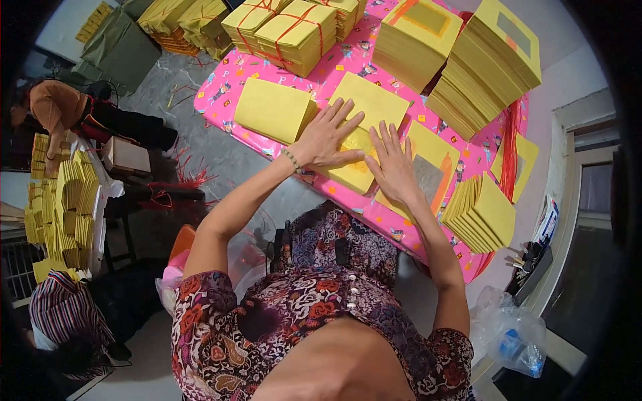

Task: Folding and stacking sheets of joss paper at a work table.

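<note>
Both my hands lie flat on a yellow sheet of paper (354, 179) at the table's near edge. My left hand (328, 137), with a green bead bracelet at the wrist, has its fingers stretched out and apart. Close beside it, my right hand (393, 162) is also open, the fingertips pointing away from me. Left of them sits a thick folded yellow paper bundle (273, 110). Just beyond my fingers is another yellow paper stack (371, 99). Under and right of my right forearm lies yellow paper with a grey rectangle and an orange stripe (428, 175).
The table wears a pink patterned cover (217, 100). Tall yellow paper stacks (478, 73), tied bundles (297, 40) and a fanned stack (478, 212) surround the work spot. Red strings (510, 157) hang at right. Two people (67, 113) work among yellow bundles at left.
</note>
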Demonstrator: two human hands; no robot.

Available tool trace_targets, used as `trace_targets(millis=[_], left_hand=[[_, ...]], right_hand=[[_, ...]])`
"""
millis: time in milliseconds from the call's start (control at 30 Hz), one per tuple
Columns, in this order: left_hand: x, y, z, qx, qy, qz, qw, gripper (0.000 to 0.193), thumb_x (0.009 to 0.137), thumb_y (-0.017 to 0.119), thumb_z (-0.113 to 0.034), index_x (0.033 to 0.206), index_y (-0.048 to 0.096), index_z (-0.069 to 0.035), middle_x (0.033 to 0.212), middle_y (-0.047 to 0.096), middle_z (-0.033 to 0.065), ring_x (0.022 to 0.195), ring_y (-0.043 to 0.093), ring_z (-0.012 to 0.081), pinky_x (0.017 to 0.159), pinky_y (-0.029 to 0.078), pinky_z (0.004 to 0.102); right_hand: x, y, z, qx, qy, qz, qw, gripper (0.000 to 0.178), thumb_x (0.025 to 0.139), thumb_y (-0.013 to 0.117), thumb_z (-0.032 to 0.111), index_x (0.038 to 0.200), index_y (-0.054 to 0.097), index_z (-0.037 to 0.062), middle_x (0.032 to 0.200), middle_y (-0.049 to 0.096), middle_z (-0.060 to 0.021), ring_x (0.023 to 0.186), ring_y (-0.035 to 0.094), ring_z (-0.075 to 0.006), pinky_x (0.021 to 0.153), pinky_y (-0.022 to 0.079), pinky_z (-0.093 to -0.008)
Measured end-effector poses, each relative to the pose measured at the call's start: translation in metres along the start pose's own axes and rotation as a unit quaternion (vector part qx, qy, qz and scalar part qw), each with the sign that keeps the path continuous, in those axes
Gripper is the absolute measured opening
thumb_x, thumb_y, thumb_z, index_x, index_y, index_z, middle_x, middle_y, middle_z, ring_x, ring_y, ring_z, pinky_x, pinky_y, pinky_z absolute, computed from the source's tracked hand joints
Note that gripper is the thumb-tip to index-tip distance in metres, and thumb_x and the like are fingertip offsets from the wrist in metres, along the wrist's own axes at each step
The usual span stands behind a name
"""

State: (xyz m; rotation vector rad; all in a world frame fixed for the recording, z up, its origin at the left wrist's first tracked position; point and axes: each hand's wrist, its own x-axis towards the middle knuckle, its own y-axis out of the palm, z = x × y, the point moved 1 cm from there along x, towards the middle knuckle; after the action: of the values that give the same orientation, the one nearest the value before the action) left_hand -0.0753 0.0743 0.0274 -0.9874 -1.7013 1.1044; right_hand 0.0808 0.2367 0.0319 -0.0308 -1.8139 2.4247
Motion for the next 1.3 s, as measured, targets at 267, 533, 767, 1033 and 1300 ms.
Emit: trace_targets(millis=[267, 533, 767, 1033, 1300], left_hand=[[0.005, 0.003, 0.007, -0.01, -0.019, 0.03, 0.999, 0.097, 0.095, 0.044, -0.068, 0.155, 0.02, 0.004, 0.161, 0.022, 0.0235, 0.15, 0.018, 0.0394, 0.122, 0.018, 0.0463], [0.006, 0.004, 0.01, -0.091, -0.028, -0.039, 0.995, 0.077, 0.098, 0.055, -0.049, 0.149, 0.033, 0.004, 0.155, 0.032, 0.028, 0.147, 0.025, 0.0422, 0.12, 0.025, 0.0484], [0.005, -0.001, -0.029, -0.101, -0.164, -0.332, 0.923, 0.085, 0.088, 0.073, -0.025, 0.152, 0.024, -0.001, 0.135, 0.036, 0.0266, 0.11, 0.053, 0.0384, 0.102, 0.043, 0.0417], [0.049, 0.033, -0.018, -0.541, -0.343, -0.316, 0.7, 0.079, 0.087, 0.07, -0.013, 0.147, 0.021, 0.002, 0.112, 0.062, 0.0183, 0.092, 0.067, 0.0212, 0.077, 0.056, 0.033], [0.014, -0.021, -0.024, -0.653, -0.23, -0.348, 0.632, 0.071, 0.088, 0.063, 0.002, 0.147, 0.024, -0.008, 0.117, 0.062, 0.0142, 0.091, 0.068, 0.0192, 0.066, 0.058, 0.0305]], right_hand=[[0.026, -0.013, -0.011, -0.009, -0.038, -0.123, 0.992, 0.046, 0.094, 0.064, 0.025, 0.134, 0.056, 0.0055, 0.136, 0.058, -0.0154, 0.126, 0.053, -0.0295, 0.108, 0.036, -0.0487], [0.041, -0.004, -0.025, -0.091, -0.136, -0.21, 0.964, 0.032, 0.088, 0.069, 0.019, 0.116, 0.066, 0.0042, 0.113, 0.069, -0.011, 0.097, 0.067, -0.0242, 0.085, 0.05, -0.0371], [0.041, -0.018, -0.03, -0.063, -0.135, -0.269, 0.952, 0.021, 0.092, 0.067, 0.015, 0.109, 0.068, 0.0032, 0.098, 0.074, -0.0087, 0.08, 0.071, -0.0208, 0.071, 0.052, -0.0343], [0.03, -0.018, -0.011, -0.062, -0.141, -0.275, 0.949, 0.02, 0.092, 0.066, 0.015, 0.109, 0.069, 0.0049, 0.101, 0.074, -0.0087, 0.087, 0.071, -0.0198, 0.077, 0.051, -0.0357], [0.058, -0.055, -0.001, 0.131, -0.04, -0.285, 0.949, 0.044, 0.095, 0.064, 0.025, 0.131, 0.057, -0.0004, 0.132, 0.059, -0.0224, 0.125, 0.055, -0.0365, 0.105, 0.043, -0.0429]])
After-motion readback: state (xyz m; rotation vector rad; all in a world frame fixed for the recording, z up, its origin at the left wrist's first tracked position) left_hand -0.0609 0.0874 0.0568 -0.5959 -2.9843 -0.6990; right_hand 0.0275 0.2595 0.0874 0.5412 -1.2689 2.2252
